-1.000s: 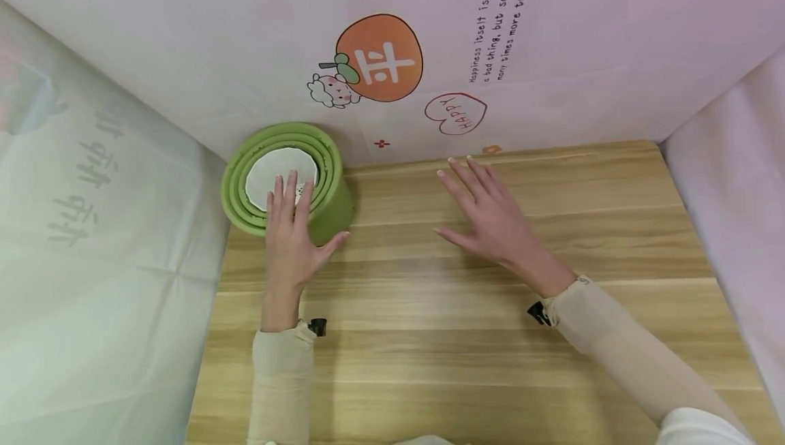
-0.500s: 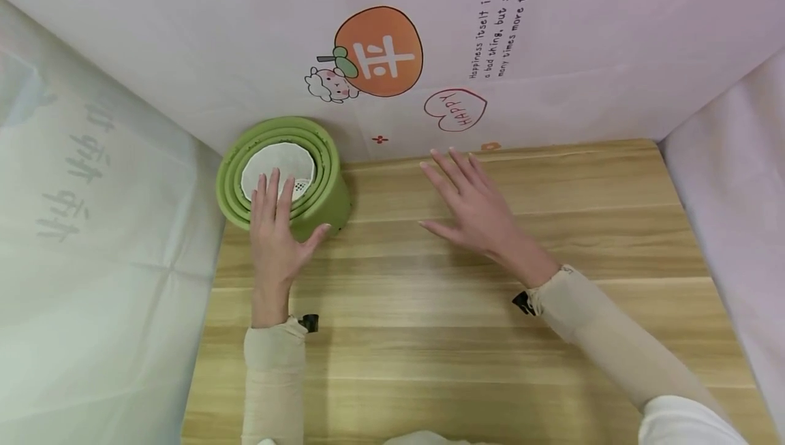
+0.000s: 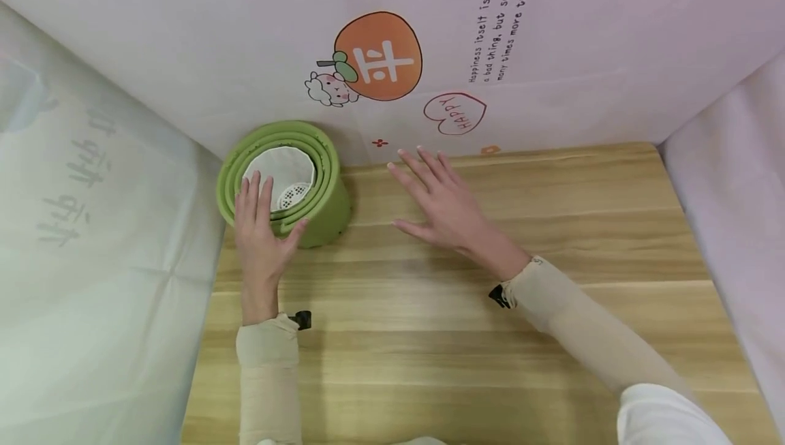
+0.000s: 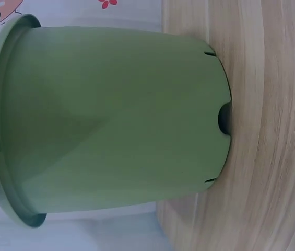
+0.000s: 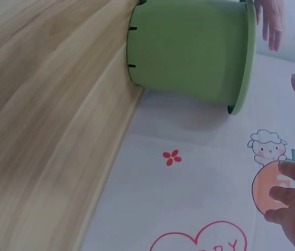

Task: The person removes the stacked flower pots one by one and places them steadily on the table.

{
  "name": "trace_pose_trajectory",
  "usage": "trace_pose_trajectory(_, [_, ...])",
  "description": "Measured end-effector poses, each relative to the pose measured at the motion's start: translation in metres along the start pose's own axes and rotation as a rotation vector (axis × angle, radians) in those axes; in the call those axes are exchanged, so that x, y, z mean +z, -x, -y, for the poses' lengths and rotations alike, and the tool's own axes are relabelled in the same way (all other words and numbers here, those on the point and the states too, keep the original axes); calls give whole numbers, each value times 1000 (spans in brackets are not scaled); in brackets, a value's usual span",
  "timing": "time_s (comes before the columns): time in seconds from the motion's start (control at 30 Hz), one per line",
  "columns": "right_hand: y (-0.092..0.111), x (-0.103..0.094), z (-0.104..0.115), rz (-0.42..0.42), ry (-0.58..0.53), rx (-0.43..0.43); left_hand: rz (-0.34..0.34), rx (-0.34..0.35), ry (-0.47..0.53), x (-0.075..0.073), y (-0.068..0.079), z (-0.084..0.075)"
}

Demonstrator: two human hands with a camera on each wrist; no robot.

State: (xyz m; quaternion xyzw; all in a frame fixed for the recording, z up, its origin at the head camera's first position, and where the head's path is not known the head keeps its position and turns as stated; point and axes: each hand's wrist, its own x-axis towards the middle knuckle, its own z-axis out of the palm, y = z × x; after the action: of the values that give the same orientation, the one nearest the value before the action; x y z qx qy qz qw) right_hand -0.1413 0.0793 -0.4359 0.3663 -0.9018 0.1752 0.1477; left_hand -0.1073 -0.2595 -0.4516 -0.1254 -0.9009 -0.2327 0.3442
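Observation:
A stack of nested green plant pots (image 3: 334, 213) stands upright at the back left in the head view, with several rims showing. Inside it sits a white pot (image 3: 285, 162) with a perforated bottom. My left hand (image 3: 260, 244) is over the front left of the rims, fingers extended and thumb spread; whether it touches them is unclear. To the right of the stack, my right hand (image 3: 450, 213) hovers with fingers spread, apart from the pots and holding nothing. The outer pot's side (image 4: 116, 120) fills much of the left wrist view, its notched base on the wood.
The wooden tabletop (image 3: 417, 336) carries the stack. A white printed cloth (image 3: 570, 56) rises behind it, and pale cloth (image 3: 104, 281) walls the left side close to the pots. Another cloth wall (image 3: 730, 179) bounds the right.
My right hand has moved left, closer to the pots. The left hand has shifted left across the rims, uncovering more of the white pot. The pots look unmoved.

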Motion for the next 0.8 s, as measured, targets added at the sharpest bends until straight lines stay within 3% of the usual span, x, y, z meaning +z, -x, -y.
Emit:
trace_pose_trajectory(0.33, [-15,3,7,-18,18,-46,-20,-28,-7,0,-5,10])
trace_pose_trajectory(0.5, [-23,3,9,-27,24,-58,17,-43,0,-2,-15,20])
trace_pose_trajectory(0.8, [-43,5,15,46,21,-74,85,-109,13,-10,-24,40])
